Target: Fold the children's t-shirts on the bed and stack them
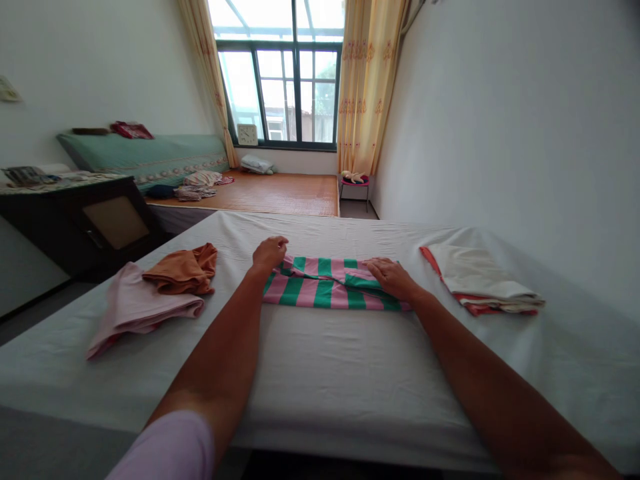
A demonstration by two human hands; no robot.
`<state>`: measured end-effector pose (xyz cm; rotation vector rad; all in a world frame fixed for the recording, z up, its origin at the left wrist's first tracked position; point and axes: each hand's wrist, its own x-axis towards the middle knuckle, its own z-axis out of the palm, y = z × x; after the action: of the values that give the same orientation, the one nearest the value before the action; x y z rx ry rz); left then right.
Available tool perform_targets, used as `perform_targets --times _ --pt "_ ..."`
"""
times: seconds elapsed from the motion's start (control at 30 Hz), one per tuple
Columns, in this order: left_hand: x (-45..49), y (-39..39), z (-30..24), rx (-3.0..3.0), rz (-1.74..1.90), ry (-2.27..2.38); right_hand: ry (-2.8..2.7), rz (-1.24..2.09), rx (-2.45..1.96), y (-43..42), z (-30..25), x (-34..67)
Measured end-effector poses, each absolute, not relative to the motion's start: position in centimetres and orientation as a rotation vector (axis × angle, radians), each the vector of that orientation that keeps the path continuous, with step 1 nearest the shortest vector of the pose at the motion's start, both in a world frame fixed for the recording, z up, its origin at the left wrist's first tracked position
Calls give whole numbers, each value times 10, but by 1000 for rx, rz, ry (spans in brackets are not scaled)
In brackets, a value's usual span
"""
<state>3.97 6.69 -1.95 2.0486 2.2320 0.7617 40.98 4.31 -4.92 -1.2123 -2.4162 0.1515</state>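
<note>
- Nearer the body than both grips, a broad stretch of white sheet (pixel 345 373) reaches to the surface's near edge.
- A strip of sheet parts the left grip (pixel 270 253) from the orange-brown garment (pixel 175 273) to its left; a wider strip lies between the right grip (pixel 393 277) and the folded white-and-red cloth (pixel 483 270) to its right.
- Beyond the grips, the sheet runs on to the far edge.
- The pink-and-green striped cloth (pixel 325 293) lies flat between the grips, its length spanning from one to the other, with an uneven fold along its middle.
- The left grip is curled at the cloth's left end; whether it pinches the fabric, one cannot tell.
- The right grip is released, fingers extended, resting on the cloth's right end.
- Farther left of the left grip, a pale pink garment (pixel 137 303) lies partly under the orange-brown one.
- Past the surface, ahead of the grips, stand a mat-topped bed (pixel 290 190) and a window (pixel 273 87); a dark cabinet (pixel 115 220) stands ahead-left.
</note>
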Motion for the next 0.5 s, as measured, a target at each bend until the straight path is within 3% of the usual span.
perform_targets --times 0.13,0.5 --pt "15 66 -15 1912 639 2348 -2576 125 -1223 47 -80 403" --pt "-2 40 -23 2212 251 1629 -2577 90 -1202 56 -89 406"
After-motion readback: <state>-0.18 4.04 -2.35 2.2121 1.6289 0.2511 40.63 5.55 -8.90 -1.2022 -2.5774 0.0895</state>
